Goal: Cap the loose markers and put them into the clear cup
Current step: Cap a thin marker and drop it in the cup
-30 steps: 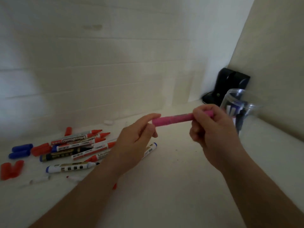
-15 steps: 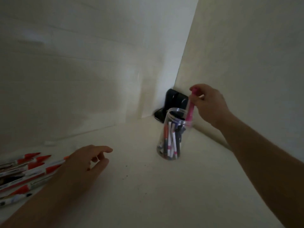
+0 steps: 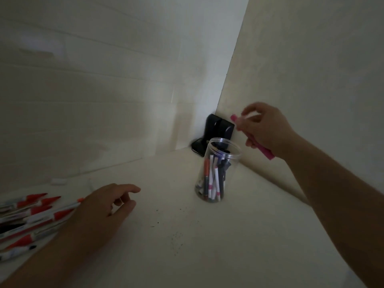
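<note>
The white surface is holding everything. The clear cup is standing in the corner, already packed with markers, with some black gadget right behind it. Right hand is pinching the pink marker just beside the rim, tilted; I'd straighten it, aim for a gap, then drop. Left hand is lying spread, holding nothing, by the loose red markers.

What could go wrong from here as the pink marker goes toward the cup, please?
The right hand holds the pink marker tilted, up beside the cup and not over its mouth; a drop now could miss. The cup already holds many markers, so this one may jam or tip the cup.
</note>
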The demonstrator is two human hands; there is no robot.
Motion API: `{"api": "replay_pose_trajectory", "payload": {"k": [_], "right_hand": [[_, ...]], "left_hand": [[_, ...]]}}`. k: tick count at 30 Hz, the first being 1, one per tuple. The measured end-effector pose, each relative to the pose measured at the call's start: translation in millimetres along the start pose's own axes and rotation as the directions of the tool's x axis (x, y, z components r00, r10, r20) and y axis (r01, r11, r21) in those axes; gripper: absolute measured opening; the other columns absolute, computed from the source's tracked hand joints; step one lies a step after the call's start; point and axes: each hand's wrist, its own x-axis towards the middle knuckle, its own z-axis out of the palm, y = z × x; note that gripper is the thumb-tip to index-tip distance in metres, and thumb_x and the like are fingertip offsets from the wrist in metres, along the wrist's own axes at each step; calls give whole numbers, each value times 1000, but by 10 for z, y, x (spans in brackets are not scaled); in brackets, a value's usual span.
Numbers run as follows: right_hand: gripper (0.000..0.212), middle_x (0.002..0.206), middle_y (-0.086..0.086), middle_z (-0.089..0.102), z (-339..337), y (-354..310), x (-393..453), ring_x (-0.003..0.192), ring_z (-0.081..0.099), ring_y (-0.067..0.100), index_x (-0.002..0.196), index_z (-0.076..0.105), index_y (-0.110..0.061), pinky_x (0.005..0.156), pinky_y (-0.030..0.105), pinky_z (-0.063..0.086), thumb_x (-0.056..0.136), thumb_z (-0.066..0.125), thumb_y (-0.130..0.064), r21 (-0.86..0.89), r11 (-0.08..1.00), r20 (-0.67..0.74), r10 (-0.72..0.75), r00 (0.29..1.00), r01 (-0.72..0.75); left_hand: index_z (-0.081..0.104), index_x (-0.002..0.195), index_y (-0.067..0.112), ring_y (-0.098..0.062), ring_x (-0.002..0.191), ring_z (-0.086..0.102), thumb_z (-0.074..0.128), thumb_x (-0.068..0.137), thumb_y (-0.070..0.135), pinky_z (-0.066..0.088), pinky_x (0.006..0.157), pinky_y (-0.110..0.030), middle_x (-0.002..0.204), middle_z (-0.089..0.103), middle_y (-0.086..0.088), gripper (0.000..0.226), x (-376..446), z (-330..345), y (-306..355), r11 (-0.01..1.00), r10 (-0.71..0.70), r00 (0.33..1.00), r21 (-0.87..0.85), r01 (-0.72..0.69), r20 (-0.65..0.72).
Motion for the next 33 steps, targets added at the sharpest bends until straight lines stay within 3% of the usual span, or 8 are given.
{"api": "replay_pose_trajectory", "payload": {"k": [3,5,8,11,14,18,23,33], "right_hand": [[14,96,15,76,-12,19,61,55,65,22,92,59,-7,51,30,54,93,72,-12,-112,987,26,116,993,-113],[11,111,25,68,-69,9,122,62,63,21,96,62,-5,55,29,56,91,66,4,171,965,37,198,980,-201],[55,140,11,57,-130,48,105,82,57,25,130,63,-13,66,31,56,87,54,22,506,806,257,197,946,-306],[69,135,-9,63,-97,117,-22,80,61,17,137,56,-30,66,29,55,91,53,21,219,948,407,127,904,-231],[38,119,1,71,-120,54,-58,86,74,14,121,65,-15,70,25,62,90,68,7,-241,969,245,1,969,60],[26,92,7,78,-255,-16,-20,77,77,21,108,65,-11,69,35,60,87,80,-9,-183,979,77,-75,994,88],[36,92,-4,74,-138,76,12,77,73,15,112,55,-24,58,28,54,88,81,-30,-314,947,-85,-100,991,68],[32,85,1,66,291,263,-30,73,54,14,75,62,-26,64,31,39,97,61,-49,-743,667,116,34,993,64]], "left_hand": [[64,107,50,-2,93,57,71,92,23,46,70,-27,100,61,24,31,-8,12,-9,1000,16,1000,10,-16,14],[65,106,50,-1,92,57,69,93,27,46,69,-27,101,61,24,27,-9,6,0,1000,21,1000,11,-21,4],[66,106,48,0,92,56,73,90,21,46,68,-25,102,61,25,32,-9,0,-10,1000,6,1000,19,-6,-3],[65,104,50,-1,92,57,75,89,19,43,66,-18,103,62,23,36,-8,-1,-41,1000,10,1000,21,-10,1],[64,103,51,-1,93,57,74,89,20,45,67,-22,104,62,24,36,7,13,-40,999,8,1000,31,-8,9],[65,103,51,0,92,57,74,89,22,46,68,-24,104,62,23,34,13,27,-63,998,15,999,55,-17,32],[67,100,50,1,91,58,67,86,41,44,68,-22,85,63,19,16,-3,37,-36,997,56,997,59,-59,45],[67,106,45,1,87,57,61,84,42,43,76,-26,87,59,24,23,-11,55,13,992,90,994,82,-94,59]]}}
